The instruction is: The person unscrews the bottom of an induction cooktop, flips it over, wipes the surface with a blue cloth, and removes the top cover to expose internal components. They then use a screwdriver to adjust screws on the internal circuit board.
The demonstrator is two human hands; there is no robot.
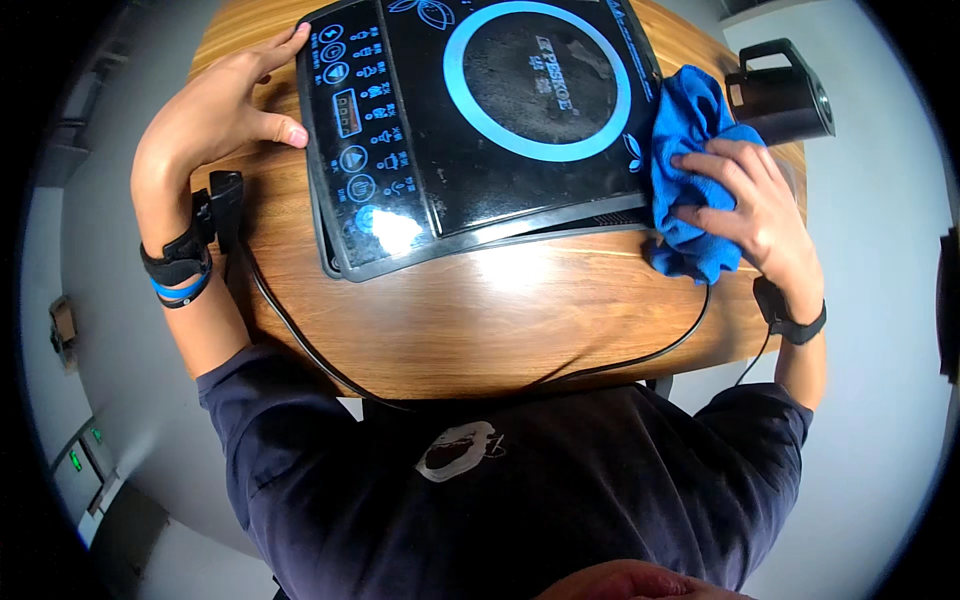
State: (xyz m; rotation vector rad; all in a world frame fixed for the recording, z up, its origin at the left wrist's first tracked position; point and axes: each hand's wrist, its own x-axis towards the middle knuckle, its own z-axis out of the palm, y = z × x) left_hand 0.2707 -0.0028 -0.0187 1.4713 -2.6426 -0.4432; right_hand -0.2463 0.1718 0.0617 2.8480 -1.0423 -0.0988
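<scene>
A black induction cooker with a blue ring and a column of touch controls lies on the wooden table, slightly tilted in the view. Along its left edge, my left hand rests with thumb and index finger spread apart, their tips at the edge. My right hand grips a bunched blue cloth against the cooker's right side. The cloth hides part of that edge and its lower right corner.
The wooden table curves under the cooker. A black pitcher with a handle sits behind the cloth at right. Black straps with small devices circle both wrists, and dark cables run from near them across the table's front.
</scene>
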